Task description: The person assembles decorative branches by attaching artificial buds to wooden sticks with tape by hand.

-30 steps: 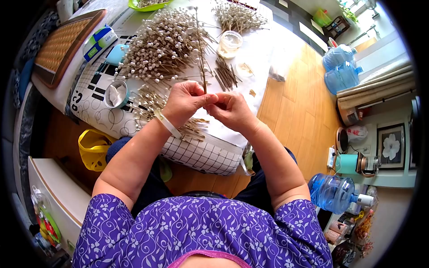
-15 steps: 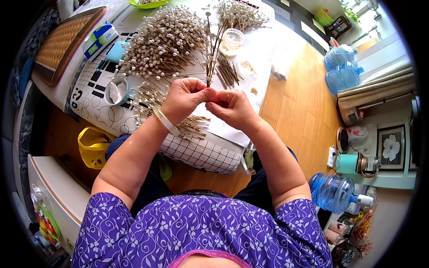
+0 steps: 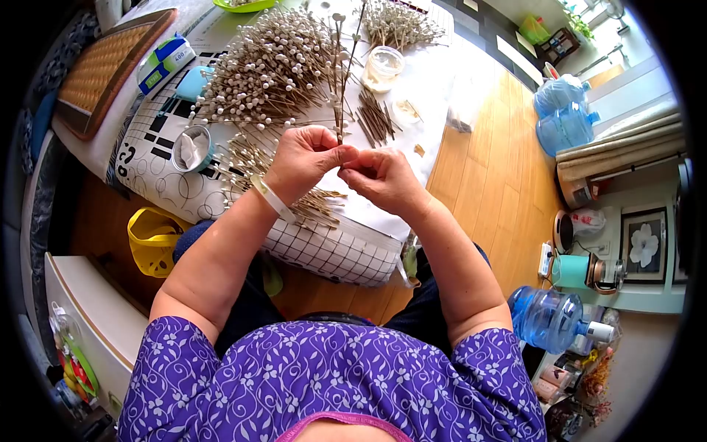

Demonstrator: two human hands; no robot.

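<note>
My left hand (image 3: 303, 163), with a pale band on its wrist, pinches the lower end of an upright spray of thin brown stems with pale buds (image 3: 340, 92). Close against it, my right hand (image 3: 389, 181) has its thumb and fingers pressed together at the stems' base. Whatever is between those right fingertips is hidden. Beneath and beside my left hand lies a small bunch of white-tipped stems (image 3: 324, 205). A large heap of similar stems (image 3: 272, 62) spreads beyond, and short bare brown sticks (image 3: 376, 119) lie just past my right hand.
On the table (image 3: 331, 254) stand an open tub (image 3: 383, 68) of pale stuff, a round tin (image 3: 193, 149) with white contents, and a tissue pack (image 3: 166, 65). Another stem bunch (image 3: 401, 26) lies at the back. A yellow bag (image 3: 153, 243) sits at lower left, water jugs (image 3: 549, 318) at right.
The spray of stems has turned a little between my fingers. Its tips stand slightly higher and farther apart. Both hands stay in nearly the same place.
</note>
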